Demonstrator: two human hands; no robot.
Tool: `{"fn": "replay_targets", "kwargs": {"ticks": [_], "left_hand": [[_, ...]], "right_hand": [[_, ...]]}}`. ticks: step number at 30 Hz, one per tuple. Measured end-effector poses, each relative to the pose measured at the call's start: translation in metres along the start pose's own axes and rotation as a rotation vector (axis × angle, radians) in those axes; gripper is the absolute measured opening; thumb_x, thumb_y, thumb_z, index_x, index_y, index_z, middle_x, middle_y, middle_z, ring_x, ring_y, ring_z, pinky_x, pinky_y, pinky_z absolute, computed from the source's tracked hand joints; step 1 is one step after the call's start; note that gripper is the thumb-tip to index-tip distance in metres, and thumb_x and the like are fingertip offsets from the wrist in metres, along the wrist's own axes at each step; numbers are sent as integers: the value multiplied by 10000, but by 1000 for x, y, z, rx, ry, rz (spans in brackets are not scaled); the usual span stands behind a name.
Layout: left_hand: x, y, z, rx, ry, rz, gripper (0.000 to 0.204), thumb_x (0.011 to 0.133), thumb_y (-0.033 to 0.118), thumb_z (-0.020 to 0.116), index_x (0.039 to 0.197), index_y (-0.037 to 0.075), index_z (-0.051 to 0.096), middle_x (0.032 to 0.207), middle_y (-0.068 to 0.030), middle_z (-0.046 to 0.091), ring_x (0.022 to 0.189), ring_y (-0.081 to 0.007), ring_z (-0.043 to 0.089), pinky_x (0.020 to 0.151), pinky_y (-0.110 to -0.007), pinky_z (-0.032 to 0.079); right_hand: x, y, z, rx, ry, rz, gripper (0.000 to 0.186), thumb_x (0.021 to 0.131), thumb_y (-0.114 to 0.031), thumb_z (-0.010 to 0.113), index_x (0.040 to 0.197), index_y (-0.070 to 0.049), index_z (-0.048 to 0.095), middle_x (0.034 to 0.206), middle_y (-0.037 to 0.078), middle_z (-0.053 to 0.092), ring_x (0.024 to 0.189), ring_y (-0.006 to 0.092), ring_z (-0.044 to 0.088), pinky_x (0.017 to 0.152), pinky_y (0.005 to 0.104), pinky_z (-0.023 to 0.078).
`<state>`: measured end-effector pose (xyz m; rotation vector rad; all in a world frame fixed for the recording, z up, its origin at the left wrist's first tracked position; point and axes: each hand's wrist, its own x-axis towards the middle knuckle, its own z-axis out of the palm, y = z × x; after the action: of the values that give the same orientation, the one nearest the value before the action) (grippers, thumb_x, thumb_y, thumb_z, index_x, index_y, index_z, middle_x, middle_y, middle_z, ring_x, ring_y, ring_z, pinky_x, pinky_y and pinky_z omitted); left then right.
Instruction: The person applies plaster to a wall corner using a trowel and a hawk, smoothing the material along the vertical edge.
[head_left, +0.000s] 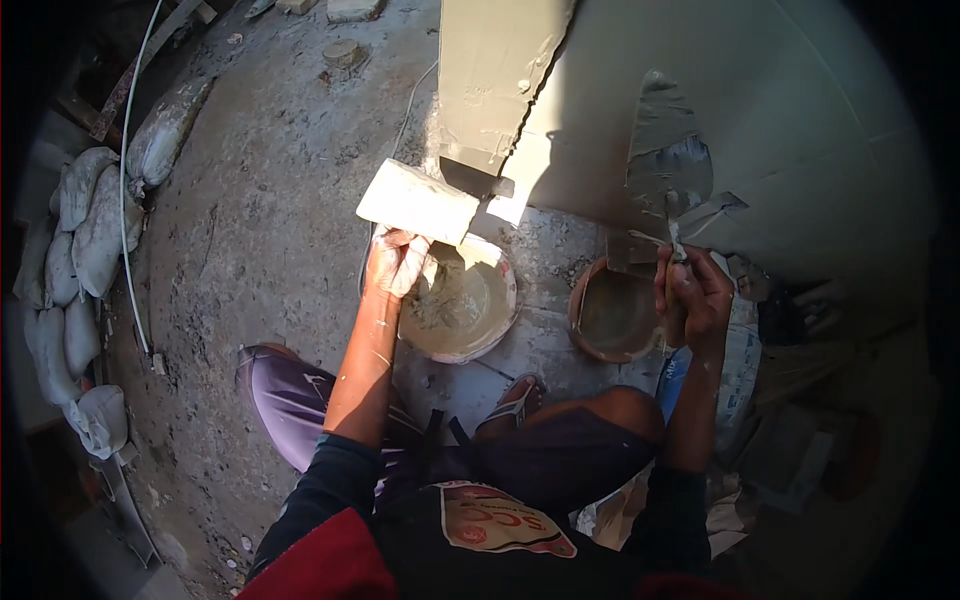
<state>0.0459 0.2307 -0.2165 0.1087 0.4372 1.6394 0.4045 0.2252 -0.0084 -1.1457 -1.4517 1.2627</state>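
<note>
One pale board (brightly sunlit) is clamped in the left fingers, one grey-smeared trowel in the right fingers.

The black and red shirt has dark sleeves and 1 big print. The shorts are purple.

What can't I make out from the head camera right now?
Head view throughout:
Handle of the trowel: partly covered by the right hand.
Far-left rim of the pale bucket: behind the left hand and pale board.
Surface detail of the pale board: washed out by glare.
Lower-right clutter: lost in shadow.
</note>
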Motion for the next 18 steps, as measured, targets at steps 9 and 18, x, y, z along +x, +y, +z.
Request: {"fn": "replay_targets", "kwargs": {"ticks": [9, 18], "left_hand": [[-88, 117, -37, 22, 58, 54, 569, 781, -153, 469, 1342, -75, 419, 1359, -193, 508, 1259, -342, 493, 1105, -514, 365], [-115, 247, 28, 282, 141, 364, 840, 627, -128, 463, 1442, 17, 323, 1465, -238, 351, 1370, -431, 316, 1121, -636, 259]], "right_hand": [[-27, 147, 40, -199, -121, 530, 252, 961, -255, 507, 955, -15, 583, 716, 7, 545, 560, 71, 510, 503, 240, 420], [-65, 238, 67, -155, -36, 533, 261, 944, -268, 570, 1023, -19, 580, 814, 51, 605, 664, 110, 582, 606, 271, 483]]}}
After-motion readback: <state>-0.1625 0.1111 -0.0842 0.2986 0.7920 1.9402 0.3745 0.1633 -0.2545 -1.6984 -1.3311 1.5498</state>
